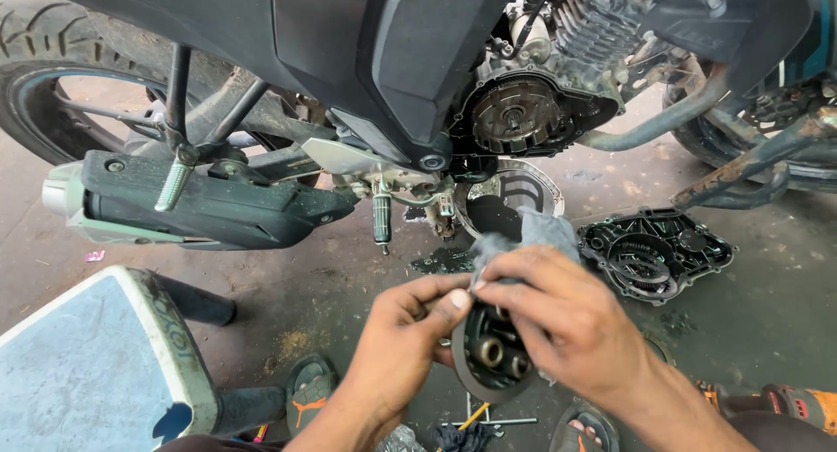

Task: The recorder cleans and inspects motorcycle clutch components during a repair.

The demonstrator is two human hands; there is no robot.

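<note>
My left hand (397,339) grips a round dark metal clutch part (490,358) from its left side, holding it on edge low in the middle of the view. My right hand (562,317) presses a grey cloth (523,237) against the top of that part. Right above my hands stands a motorcycle with its engine side open, showing the round clutch housing (514,115). The removed black engine cover (654,253) lies on the floor to the right of my hands.
A metal drain pan (514,190) holding dark oil sits under the engine, with an oil stain (445,260) beside it. The silver-tipped black exhaust (200,203) runs along the left. A blue-topped stool (96,356) is at lower left. Small tools (488,421) lie between my sandalled feet.
</note>
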